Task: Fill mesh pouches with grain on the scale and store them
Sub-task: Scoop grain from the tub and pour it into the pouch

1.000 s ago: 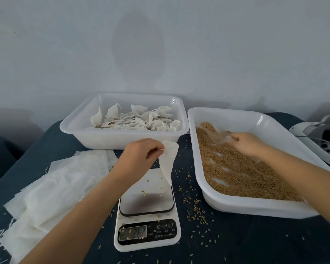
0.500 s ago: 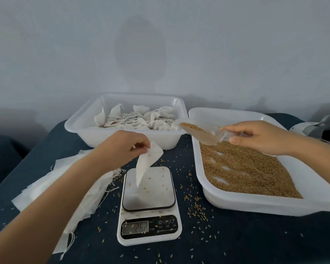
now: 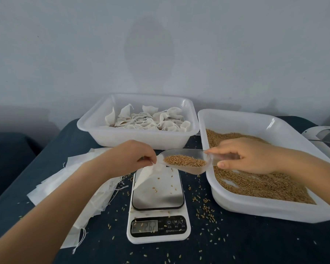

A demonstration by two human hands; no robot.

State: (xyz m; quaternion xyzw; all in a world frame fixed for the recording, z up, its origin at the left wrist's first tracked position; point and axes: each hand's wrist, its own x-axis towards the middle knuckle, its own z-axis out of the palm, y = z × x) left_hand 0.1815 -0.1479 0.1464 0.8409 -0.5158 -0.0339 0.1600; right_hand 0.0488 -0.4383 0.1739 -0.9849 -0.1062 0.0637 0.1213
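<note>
The empty mesh pouch [image 3: 148,173] hangs limp and white over the scale [image 3: 158,204], its mouth pinched between the curled fingers [image 3: 150,159] of the left hand [image 3: 131,157]. Right at that mouth sits the lip of a clear plastic scoop [image 3: 187,161], heaped with golden-brown grain [image 3: 185,161]; the right hand [image 3: 246,156] grips its handle, fingers wrapped around it. Below, the scale's glossy square platform carries a few stray kernels, and its display reads 26.7. To the right, one white plastic tub [image 3: 234,119] holds a deep bed of loose grain [image 3: 259,184], bare patches showing through. Behind the scale, a second white tub [image 3: 141,139] is filled with tied, crumpled pouches [image 3: 147,121], too tangled to count. Left of the scale lies a loose stack of flat pouches [image 3: 51,184] with frayed threads. Everything rests on a table [image 3: 255,242] draped in dark blue cloth, peppered with spilled kernels, against a plain pale wall [image 3: 160,44].
</note>
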